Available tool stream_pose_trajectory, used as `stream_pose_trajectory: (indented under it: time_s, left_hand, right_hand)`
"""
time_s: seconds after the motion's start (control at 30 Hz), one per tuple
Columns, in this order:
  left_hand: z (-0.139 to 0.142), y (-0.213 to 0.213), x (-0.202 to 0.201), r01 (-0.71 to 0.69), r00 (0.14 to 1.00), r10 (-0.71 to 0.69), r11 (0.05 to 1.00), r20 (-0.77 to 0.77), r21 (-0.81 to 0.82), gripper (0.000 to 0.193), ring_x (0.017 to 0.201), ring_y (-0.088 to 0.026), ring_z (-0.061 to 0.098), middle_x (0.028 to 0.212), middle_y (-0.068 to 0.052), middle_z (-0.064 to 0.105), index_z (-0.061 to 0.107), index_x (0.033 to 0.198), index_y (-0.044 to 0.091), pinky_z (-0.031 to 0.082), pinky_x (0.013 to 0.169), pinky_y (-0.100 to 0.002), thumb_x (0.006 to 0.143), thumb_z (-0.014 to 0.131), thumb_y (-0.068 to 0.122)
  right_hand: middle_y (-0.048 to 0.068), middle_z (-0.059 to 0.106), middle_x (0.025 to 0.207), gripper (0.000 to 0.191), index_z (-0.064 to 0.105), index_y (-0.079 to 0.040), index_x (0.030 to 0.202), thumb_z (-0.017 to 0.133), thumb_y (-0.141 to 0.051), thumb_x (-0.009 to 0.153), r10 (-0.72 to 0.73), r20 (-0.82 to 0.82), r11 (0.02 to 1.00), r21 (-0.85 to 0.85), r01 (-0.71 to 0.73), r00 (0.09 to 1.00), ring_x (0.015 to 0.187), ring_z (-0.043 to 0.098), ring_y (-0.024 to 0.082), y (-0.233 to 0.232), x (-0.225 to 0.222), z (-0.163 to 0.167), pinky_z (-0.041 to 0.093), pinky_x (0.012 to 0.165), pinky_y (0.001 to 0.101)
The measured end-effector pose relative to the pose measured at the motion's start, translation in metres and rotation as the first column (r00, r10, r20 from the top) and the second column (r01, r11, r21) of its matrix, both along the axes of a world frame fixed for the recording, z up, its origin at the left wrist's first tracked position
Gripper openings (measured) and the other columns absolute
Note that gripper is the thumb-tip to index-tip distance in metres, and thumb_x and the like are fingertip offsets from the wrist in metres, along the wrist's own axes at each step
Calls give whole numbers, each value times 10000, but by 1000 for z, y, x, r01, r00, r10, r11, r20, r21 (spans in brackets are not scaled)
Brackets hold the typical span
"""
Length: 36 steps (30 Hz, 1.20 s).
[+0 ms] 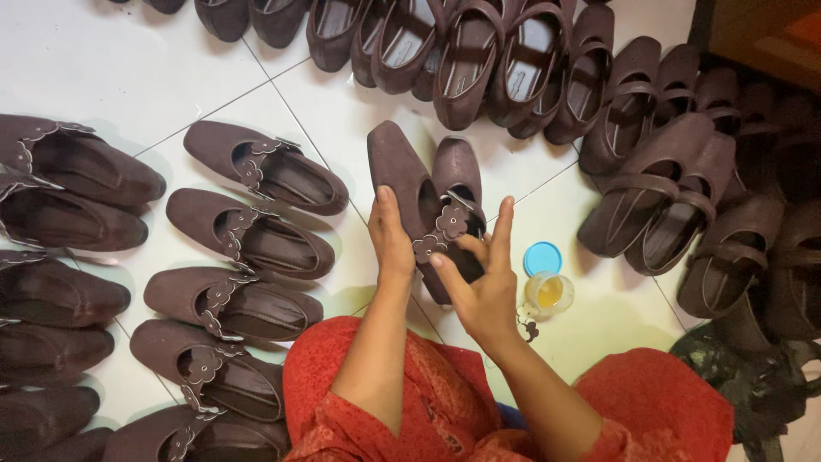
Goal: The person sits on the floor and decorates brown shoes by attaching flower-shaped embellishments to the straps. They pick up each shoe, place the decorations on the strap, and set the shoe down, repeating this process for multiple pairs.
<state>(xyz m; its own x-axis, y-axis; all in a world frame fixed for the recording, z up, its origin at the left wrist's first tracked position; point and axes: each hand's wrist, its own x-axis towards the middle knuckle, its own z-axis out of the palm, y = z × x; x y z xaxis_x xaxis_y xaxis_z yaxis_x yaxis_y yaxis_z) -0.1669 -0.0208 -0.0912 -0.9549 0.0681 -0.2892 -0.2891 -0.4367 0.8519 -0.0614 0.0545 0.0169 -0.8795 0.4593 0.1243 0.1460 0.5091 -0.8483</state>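
My left hand [390, 233] grips the side of a brown suede shoe [402, 175] held up over the white tiled floor. A scalloped flower-cut strap [441, 227] runs across its opening. The fingers of my right hand [479, 278] are spread, and its fingertips press on that strap. A second brown shoe [459, 167] lies on the floor right behind the held one. My knees in red cloth [445, 411] fill the bottom of the view.
Finished brown shoes with scalloped straps [248, 235] lie in rows on the left. A pile of plain-strapped brown shoes [650, 154] spreads across the top and right. A small open jar of yellow glue [549, 292] and its blue lid [542, 257] sit by my right hand.
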Motion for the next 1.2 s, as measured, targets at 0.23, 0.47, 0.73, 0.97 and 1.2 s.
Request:
stream_pose_trajectory:
  time_s: [0.23,0.47,0.73,0.97,1.2]
  left_hand:
    - [-2,3,-2,23,1000,-22,992,-5,125,712,1247,-169,554,1390,-117,593,542,1377,-103,420,1091,-308,1067,422,527]
    - [3,-3,-5,8,999,-14,984,35,176,781,1325,-206,526,1480,-141,543,479,1462,-107,386,1141,-328,1059,397,556]
    - [16,-5,-3,13,991,-52,957,127,290,820,1354,-213,516,1525,-112,501,414,1521,-51,385,1147,-338,1016,425,596]
    - [17,-4,0,60,993,-90,948,81,314,785,1325,-207,528,1492,-112,517,436,1498,-49,401,1133,-341,1031,414,581]
    - [6,-2,1,103,991,-120,963,52,250,754,1309,-217,532,1467,-140,538,481,1464,-80,405,1126,-342,1055,415,551]
  right_hand:
    - [-36,611,811,1109,-2,-111,1682,735,-53,856,-186,45,799,-574,178,982,759,580,48,-7,-22,-15,443,868,387]
    - [102,713,1047,1144,-21,-19,1647,814,-98,869,12,-60,1000,8,-12,998,1057,656,200,4,2,-6,288,1226,430]
    - [155,735,1194,1015,111,11,1638,799,-87,897,201,-103,946,277,-166,974,1206,643,242,24,51,-16,436,1147,373]
    - [94,781,1060,948,142,26,1635,757,-70,920,-7,-32,999,51,8,999,1018,742,153,19,41,-10,495,1035,340]
    - [59,755,1015,953,127,20,1645,747,-29,922,-48,-122,998,-53,42,991,1005,719,133,17,11,-7,292,1281,472]
